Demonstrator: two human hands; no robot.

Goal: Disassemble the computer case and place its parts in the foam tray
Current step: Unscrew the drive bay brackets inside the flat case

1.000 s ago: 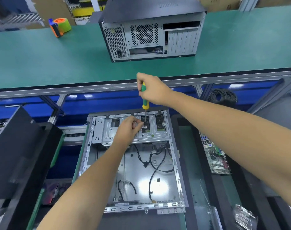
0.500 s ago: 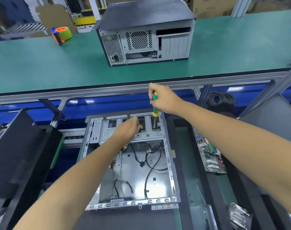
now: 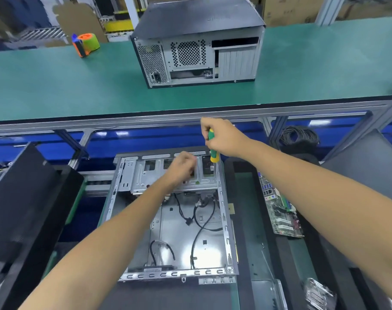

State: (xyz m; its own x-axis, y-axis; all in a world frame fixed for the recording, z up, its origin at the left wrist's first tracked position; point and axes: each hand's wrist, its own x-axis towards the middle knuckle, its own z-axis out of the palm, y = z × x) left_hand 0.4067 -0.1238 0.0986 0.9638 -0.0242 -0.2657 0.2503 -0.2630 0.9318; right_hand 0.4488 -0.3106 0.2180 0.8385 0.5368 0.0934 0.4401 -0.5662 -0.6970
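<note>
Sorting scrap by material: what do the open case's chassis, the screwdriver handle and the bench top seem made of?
Open case chassis: bare sheet steel by its look, bright grey, glare on the floor panel, punched slots along the edges.
Screwdriver handle: likely plastic or rubber, green and yellow; the right hand grips it.
Bench top: matte green mat, probably rubber or vinyl.

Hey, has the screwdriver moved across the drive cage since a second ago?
Yes. The screwdriver, gripped by the right hand, has shifted rightward along the drive cage, from its middle opening to the case's right edge.
</note>
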